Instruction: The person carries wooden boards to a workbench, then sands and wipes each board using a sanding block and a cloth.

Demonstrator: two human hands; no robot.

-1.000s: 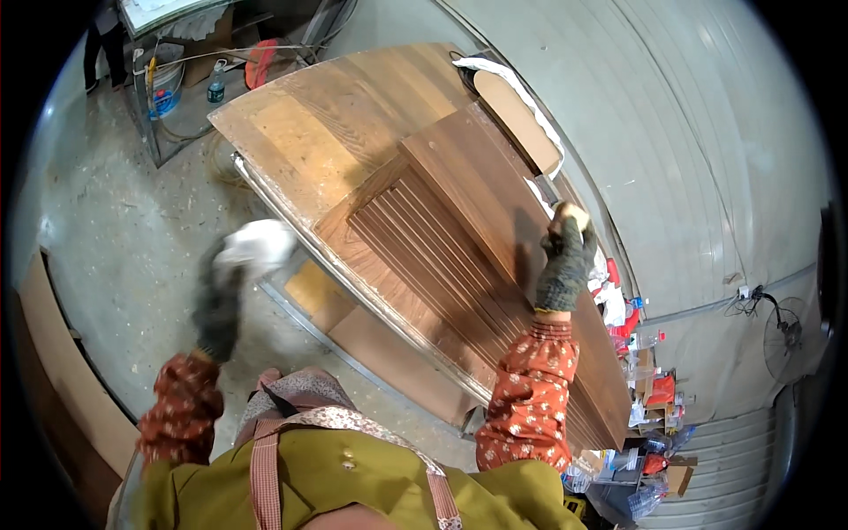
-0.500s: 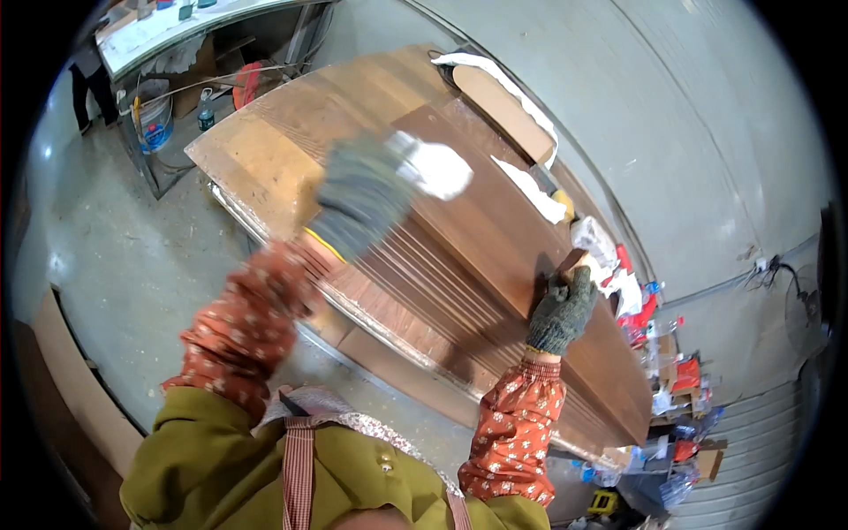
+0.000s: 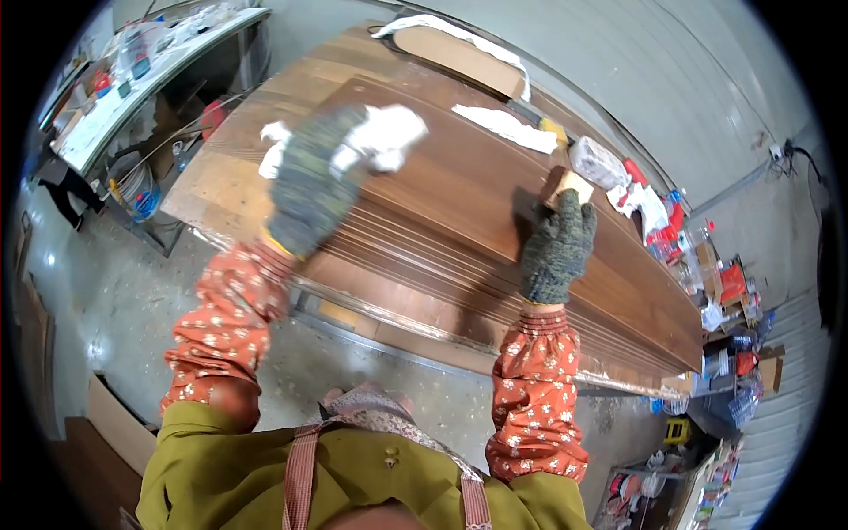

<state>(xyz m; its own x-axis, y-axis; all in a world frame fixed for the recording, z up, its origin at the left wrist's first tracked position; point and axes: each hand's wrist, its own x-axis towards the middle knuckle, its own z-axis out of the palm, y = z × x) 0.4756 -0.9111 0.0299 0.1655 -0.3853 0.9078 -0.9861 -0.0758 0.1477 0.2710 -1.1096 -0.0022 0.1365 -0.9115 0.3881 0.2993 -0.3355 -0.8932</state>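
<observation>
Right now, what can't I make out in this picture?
In the head view:
Left hand: blurred, its fingertips lost behind white cloth.
Middle of that cloth: covered by the hand, so one piece or two is unclear.
Underside of the block: hidden by the block itself and the right hand.
Small items on the far bench: too small to identify.

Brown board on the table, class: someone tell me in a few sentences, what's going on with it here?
A person in knitted gloves stands at a wooden table. Their left hand holds a white cloth over the brown board; whether it touches is unclear. Their right hand grips a small block toward the board's far side. Grooved wood runs along the near side, and a white strip lies by the far edge.
</observation>
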